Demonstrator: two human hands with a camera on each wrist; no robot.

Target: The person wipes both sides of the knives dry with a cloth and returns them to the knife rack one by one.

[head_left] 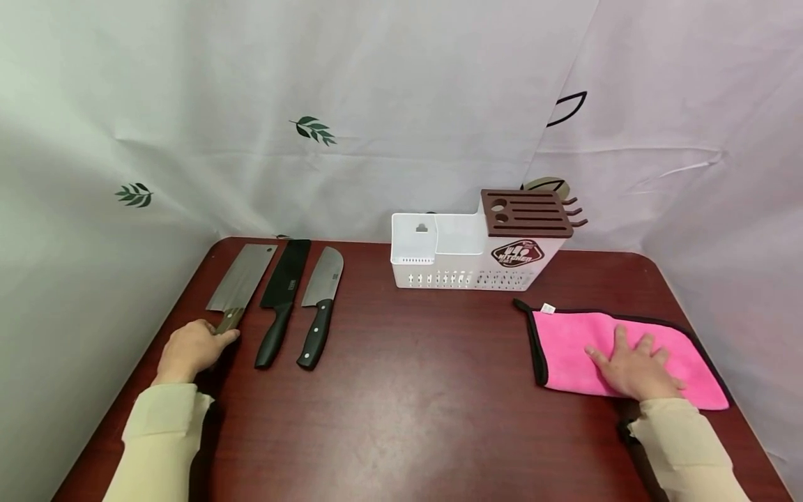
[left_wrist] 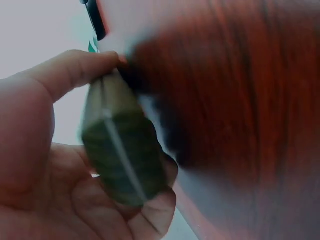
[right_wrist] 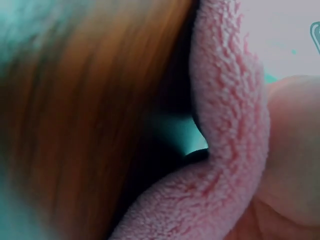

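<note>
Well, left grip (head_left: 190, 348) round cleaver handle (head_left: 230, 319); right grip (head_left: 640, 369) (spread wide) on pink cloth (head_left: 571, 352).

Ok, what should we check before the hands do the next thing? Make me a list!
1. Left hand gripping the cleaver by its handle: ok.
2. Cleaver blade resting fully on the table: cannot tell.
3. Black knife and silver-bladed knife apart from the cleaver: ok.
4. Right hand away from the blades, on the pink cloth: ok.
5. Pink cloth smooth: not ok, it bulges near the hand.
6. Knife rack upright: ok.
</note>
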